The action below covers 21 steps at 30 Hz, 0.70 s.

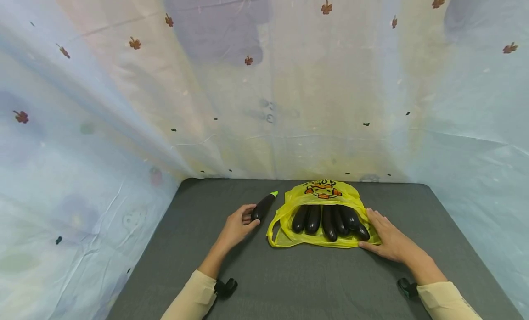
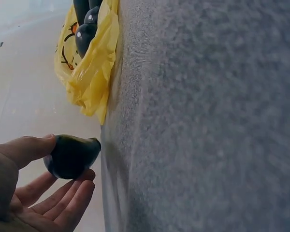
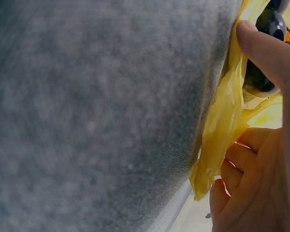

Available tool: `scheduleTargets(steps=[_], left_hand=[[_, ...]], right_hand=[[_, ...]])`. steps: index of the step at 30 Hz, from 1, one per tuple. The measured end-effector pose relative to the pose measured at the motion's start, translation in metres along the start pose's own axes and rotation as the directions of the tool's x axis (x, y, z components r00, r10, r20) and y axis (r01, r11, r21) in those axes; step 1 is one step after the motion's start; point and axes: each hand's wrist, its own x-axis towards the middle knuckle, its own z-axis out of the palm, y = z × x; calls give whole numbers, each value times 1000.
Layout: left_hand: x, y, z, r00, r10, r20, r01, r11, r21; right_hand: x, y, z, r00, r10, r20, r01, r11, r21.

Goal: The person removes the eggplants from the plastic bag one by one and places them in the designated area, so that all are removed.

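Note:
My left hand (image 1: 237, 227) holds a dark, glossy eggplant (image 1: 264, 206) with a bright green stem end, its thumb on one side and fingers on the other. That eggplant (image 2: 71, 157) tilts up and to the right in the head view, left of a yellow plastic bag (image 1: 289, 239). Several more eggplants (image 1: 329, 222) lie side by side in the bag's open mouth. At the bag's right side is my right hand (image 1: 390, 239), fingers spread along it and thumb at the front corner. In the right wrist view the thumb (image 3: 263, 46) presses the yellow plastic.
A grey cloth-covered table (image 1: 297, 283) lies under everything. Pale printed sheeting (image 1: 289, 95) with small leaf shapes hangs behind it and along both sides. A handle loop (image 1: 272, 230) of the bag spreads toward the left hand.

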Motion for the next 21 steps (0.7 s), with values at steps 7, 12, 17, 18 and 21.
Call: scheduleTargets(steps=[7, 12, 17, 18, 21], left_hand=[[4, -1, 8, 1000, -10, 18, 9, 1000, 22], [6, 0, 12, 999, -32, 10, 32, 999, 26], [7, 5, 15, 999, -51, 10, 50, 998, 39], [7, 6, 16, 998, -60, 9, 60, 997, 42], [6, 9, 18, 998, -69, 12, 68, 996, 62]], right_hand=[[1, 0, -1, 1000, -5, -9, 5, 1000, 7], [2, 0, 1, 1000, -6, -3, 6, 1000, -3], [2, 1, 2, 1000, -1, -3, 1, 1000, -3], [2, 1, 2, 1000, -1, -3, 1, 1000, -1], [2, 1, 2, 1000, -2, -3, 2, 1000, 2]])
